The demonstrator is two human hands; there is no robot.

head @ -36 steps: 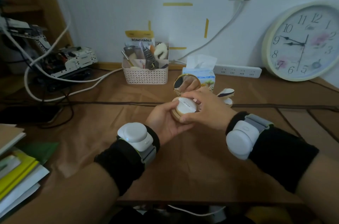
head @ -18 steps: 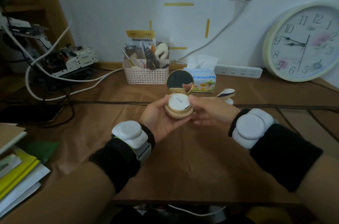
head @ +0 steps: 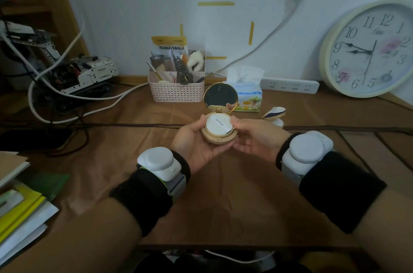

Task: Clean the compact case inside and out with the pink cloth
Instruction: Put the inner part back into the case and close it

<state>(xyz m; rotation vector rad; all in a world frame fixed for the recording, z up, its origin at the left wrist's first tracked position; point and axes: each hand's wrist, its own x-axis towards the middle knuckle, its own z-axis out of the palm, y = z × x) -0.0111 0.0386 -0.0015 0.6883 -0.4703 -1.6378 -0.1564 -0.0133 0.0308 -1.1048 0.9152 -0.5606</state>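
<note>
Head view: both hands, left hand and right hand, grip open compact case; puff reads "BIOAQUA".

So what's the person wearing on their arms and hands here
Both hands are bare, no gloves. Each forearm has a wide black fabric band: left, right. At each wrist sits a rounded white device on a grey strap, one by the left hand at, one by the right hand at. The left strap shows a yellow-green edge. No cables visible.

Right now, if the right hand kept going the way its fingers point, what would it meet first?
The right hand already touches the round gold compact case, so the case blocks it; beyond lies the left hand.
</note>
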